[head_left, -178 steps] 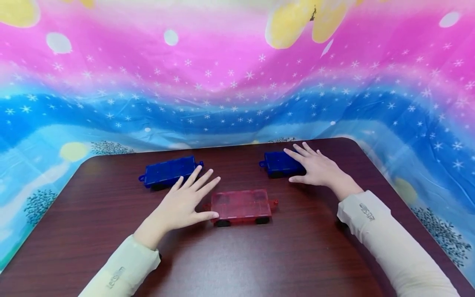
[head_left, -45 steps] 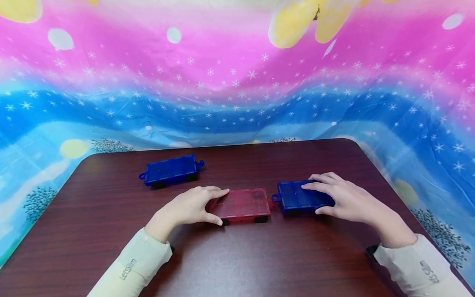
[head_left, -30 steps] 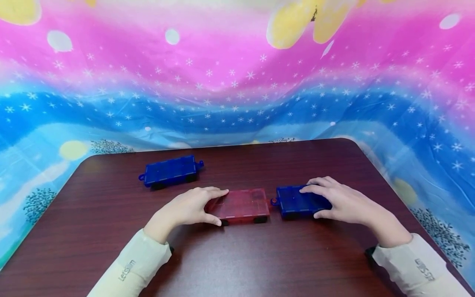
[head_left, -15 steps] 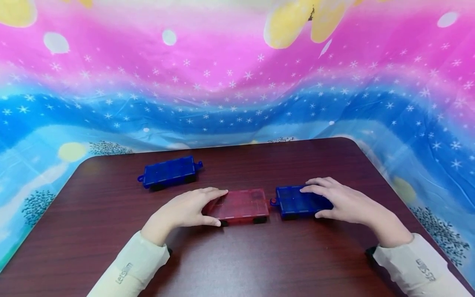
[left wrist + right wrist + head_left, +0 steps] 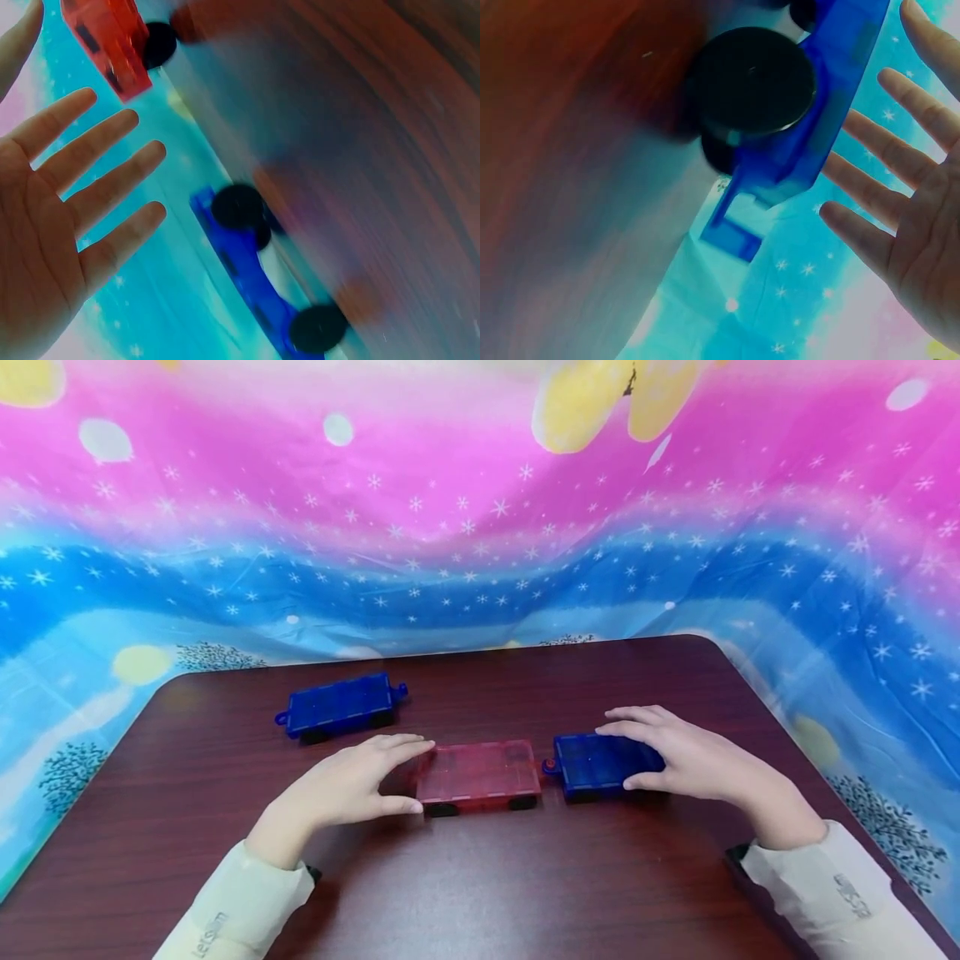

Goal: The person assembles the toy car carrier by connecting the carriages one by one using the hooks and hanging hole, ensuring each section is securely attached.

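Observation:
A see-through red toy wagon base (image 5: 480, 777) with black wheels stands in the middle of the table. To its right is a blue toy wagon base (image 5: 588, 764), and the red hitch peg shows inside the blue one's ring (image 5: 550, 766). My left hand (image 5: 337, 789) hovers at the red wagon's left end, its fingers (image 5: 112, 180) spread and apart from it in the left wrist view. My right hand (image 5: 693, 756) hangs over the blue wagon's right part, which it hides in the head view. In the right wrist view its loose fingers (image 5: 889, 150) grip nothing.
A second blue wagon base (image 5: 341, 706) stands at the back left, a ring at its left end and a hook at its right. The brown table (image 5: 480, 885) ends at a patterned cloth backdrop (image 5: 450, 527).
The right-hand blue wagon came from the back to the red wagon, and its ring settled over the peg. Just now both hands loosened; the left drew back leftward, the right rose slightly.

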`<state>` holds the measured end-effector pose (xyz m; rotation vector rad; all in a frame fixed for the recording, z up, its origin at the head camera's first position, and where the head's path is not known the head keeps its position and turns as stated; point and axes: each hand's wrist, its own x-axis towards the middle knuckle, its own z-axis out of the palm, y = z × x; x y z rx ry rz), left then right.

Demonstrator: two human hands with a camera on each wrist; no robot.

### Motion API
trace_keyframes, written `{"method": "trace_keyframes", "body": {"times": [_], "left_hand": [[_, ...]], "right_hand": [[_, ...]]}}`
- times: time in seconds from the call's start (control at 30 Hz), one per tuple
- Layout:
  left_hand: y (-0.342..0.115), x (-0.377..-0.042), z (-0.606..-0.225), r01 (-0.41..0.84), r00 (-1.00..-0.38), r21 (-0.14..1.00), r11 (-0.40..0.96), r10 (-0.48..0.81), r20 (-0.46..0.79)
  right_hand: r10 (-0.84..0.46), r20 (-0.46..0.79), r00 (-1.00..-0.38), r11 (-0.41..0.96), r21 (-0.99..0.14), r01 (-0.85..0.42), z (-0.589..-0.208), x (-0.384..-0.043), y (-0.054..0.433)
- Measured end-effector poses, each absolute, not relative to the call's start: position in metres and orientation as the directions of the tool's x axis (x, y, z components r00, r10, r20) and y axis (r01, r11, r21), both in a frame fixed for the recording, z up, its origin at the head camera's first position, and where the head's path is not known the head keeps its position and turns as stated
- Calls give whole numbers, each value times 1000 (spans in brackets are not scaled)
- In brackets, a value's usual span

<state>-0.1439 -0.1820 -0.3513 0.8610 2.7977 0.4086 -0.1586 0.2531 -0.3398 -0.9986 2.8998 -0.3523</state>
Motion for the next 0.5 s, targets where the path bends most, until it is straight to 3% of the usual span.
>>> {"method": "trace_keyframes", "body": {"times": [0.27,0.5], "left_hand": [[-221,-142,-342,484,-858,288,826,513,-31],[-247,-146,-326,411,-895,297,862,443,-48]], "right_hand": [[-644,31,-765,729,-281,-625,-337,-169,233],[-669,16,-743,701,-319,-638,-337,-178,210]]}}
